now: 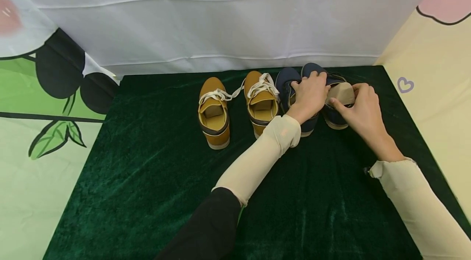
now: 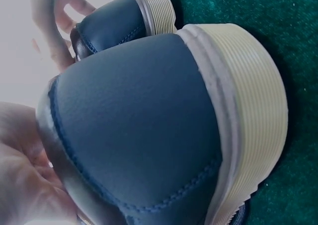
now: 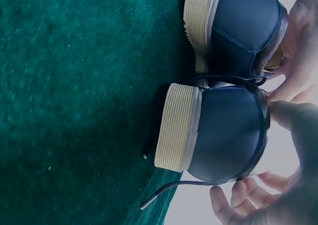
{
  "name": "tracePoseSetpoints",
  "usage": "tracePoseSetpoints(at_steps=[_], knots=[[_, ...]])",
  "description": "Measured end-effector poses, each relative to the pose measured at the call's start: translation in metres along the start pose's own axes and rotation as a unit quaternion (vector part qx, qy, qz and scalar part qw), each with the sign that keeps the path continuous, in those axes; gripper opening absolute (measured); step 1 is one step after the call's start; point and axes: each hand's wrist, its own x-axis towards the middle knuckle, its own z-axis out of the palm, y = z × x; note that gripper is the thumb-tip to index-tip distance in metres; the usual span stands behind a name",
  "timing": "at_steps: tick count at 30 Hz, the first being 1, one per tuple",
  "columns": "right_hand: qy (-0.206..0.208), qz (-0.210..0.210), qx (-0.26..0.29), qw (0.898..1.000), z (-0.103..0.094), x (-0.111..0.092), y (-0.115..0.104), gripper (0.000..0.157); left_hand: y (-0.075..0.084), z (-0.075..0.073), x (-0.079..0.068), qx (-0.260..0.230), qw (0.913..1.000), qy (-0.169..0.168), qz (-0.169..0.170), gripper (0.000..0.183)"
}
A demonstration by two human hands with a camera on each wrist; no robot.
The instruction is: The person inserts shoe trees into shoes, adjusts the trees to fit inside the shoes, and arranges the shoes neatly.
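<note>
A pair of navy lace-up shoes stands side by side, toes toward the back. My right hand (image 1: 366, 108) grips the opening of the right navy shoe (image 1: 335, 119), thumb and fingers about a beige piece (image 1: 341, 93) that shows there. My left hand (image 1: 310, 94) reaches across the left navy shoe (image 1: 288, 76), thumb and forefinger at the right shoe's upper; their exact hold is partly hidden. The right wrist view shows the right shoe's ribbed heel (image 3: 176, 128), with a loose dark lace (image 3: 174, 186) beside it. The left shoe's heel (image 2: 144, 120) fills the left wrist view.
Two tan shoes with white laces, one farther left (image 1: 214, 129) and one close to the navy pair (image 1: 259, 100), stand on the dark green velvet cloth (image 1: 154, 170). A white fabric wall (image 1: 228, 31) rises behind, and printed cloth (image 1: 438, 100) borders the right side.
</note>
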Motion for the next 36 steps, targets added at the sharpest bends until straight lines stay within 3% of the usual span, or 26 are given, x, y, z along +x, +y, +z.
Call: tracePoseSetpoints(at_steps=[8,13,18,25,36], knots=[[0.0,-0.004,0.005,1.0,0.007,0.008,0.0,0.076,-0.001,0.0,0.002,0.005,1.0,-0.001,-0.001,0.042],[0.004,-0.004,0.037,0.999,0.01,0.003,0.005,0.067,-0.001,-0.001,0.004,0.0,0.9999,-0.006,0.013,0.05],[-0.004,0.051,0.084,0.995,0.012,-0.003,0.01,0.074,-0.001,-0.002,0.004,0.021,0.9986,-0.025,0.041,0.07],[-0.074,0.124,0.144,0.979,0.015,0.0,0.012,0.093,0.003,0.0,0.005,0.063,0.9967,-0.029,0.042,0.073],[-0.072,0.15,0.181,0.969,0.017,-0.003,0.009,0.088,0.014,-0.001,0.012,0.144,0.9879,-0.049,0.031,0.07]])
